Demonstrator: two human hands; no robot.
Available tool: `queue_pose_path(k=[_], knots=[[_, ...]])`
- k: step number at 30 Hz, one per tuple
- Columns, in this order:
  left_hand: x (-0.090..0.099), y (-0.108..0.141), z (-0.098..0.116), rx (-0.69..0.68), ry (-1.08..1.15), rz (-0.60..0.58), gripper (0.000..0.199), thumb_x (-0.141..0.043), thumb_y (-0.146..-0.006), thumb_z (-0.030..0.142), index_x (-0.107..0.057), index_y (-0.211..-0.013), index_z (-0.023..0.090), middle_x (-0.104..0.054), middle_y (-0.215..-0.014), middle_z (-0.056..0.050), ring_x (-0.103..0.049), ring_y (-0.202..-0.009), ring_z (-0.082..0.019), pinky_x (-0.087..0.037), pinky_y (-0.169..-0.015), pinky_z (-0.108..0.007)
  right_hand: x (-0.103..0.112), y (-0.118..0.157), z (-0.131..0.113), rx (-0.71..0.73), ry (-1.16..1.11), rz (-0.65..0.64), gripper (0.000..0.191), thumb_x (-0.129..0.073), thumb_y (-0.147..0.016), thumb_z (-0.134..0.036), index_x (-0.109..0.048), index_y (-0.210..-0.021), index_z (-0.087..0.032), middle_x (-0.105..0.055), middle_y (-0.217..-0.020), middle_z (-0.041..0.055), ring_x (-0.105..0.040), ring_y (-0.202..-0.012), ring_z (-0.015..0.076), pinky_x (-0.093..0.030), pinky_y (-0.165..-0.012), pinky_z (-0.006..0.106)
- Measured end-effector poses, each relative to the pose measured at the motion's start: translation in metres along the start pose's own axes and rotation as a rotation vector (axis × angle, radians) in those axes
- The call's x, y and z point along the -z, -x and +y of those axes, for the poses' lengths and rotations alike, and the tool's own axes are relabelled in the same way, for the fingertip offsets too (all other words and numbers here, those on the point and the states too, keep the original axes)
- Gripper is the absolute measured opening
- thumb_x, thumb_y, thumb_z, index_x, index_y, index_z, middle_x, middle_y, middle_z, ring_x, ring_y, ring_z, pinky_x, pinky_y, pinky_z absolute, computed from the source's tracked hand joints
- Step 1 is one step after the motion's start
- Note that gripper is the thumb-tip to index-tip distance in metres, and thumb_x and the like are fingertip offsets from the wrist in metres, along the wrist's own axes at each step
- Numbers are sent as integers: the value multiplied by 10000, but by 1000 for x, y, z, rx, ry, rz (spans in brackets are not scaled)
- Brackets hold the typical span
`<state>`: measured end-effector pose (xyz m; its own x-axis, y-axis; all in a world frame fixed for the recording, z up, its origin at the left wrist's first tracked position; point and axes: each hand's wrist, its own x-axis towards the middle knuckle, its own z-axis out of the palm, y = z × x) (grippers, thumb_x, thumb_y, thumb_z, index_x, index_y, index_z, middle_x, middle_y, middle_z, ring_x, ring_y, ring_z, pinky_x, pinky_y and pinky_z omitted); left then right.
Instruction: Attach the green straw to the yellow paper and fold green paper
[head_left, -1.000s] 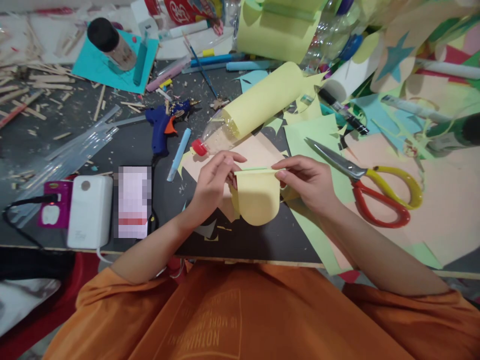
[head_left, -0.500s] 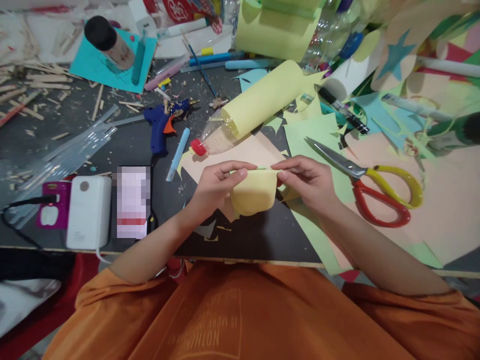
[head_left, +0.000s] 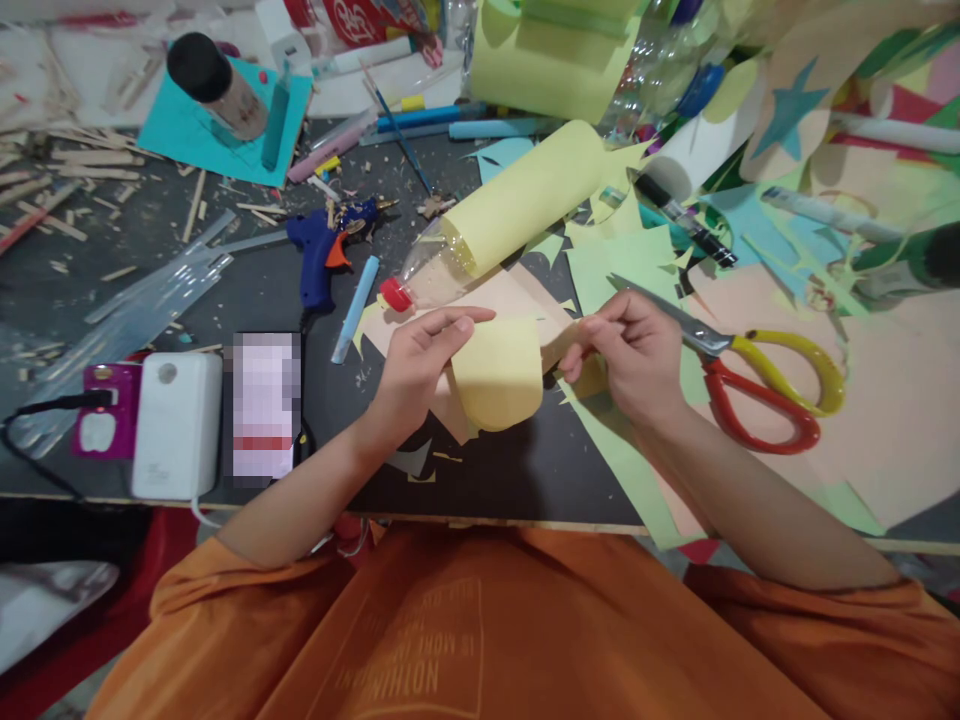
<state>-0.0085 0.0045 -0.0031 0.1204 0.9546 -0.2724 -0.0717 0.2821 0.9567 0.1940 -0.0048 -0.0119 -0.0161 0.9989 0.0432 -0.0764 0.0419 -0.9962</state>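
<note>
My left hand grips a small yellow piece of paper with rounded lower corners, thumb in front and fingers behind its upper left edge. Just right of that paper, my right hand is closed with thumb and fingertips pinched together. What lies in the pinch, perhaps something thin, is too small to make out. Beyond my hands lies a clear plastic bottle with a red cap, wrapped in a yellow paper sheet. Scissors with one red and one yellow handle rest by my right hand.
A blue hot glue gun, a light blue marker, a white power bank and a blurred phone lie on the left. Green paper, a black pen and paper scraps cover the right. Wood splinters litter the far left.
My right hand has come off the paper's top edge and moved right and slightly up, its fingers now curled. The paper stays in my left hand, its face turned up more.
</note>
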Motion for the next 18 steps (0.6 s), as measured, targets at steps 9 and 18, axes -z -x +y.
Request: queue_pose_path(k=[9, 18], knots=[[-7, 8, 11, 14, -200, -174, 212, -657, -801, 348, -757, -888, 182, -753, -905, -32, -666, -837, -169, -503, -726, -249, -5, 3, -7, -49, 131, -123, 352, -707, -755, -570, -677, -770, -220, -672, -673, -11, -602, -541, 109, -496, -503, 245], [-3, 1, 5, -92, 25, 8, 273, -686, -802, 444, -591, -867, 196, -730, -742, -2, -665, -638, -101, -537, -638, -217, 0, -2, -4, -64, 123, -43, 232, -762, -725, -439, -664, -682, -233, -625, -589, -24, -531, -511, 116, -450, -487, 263]])
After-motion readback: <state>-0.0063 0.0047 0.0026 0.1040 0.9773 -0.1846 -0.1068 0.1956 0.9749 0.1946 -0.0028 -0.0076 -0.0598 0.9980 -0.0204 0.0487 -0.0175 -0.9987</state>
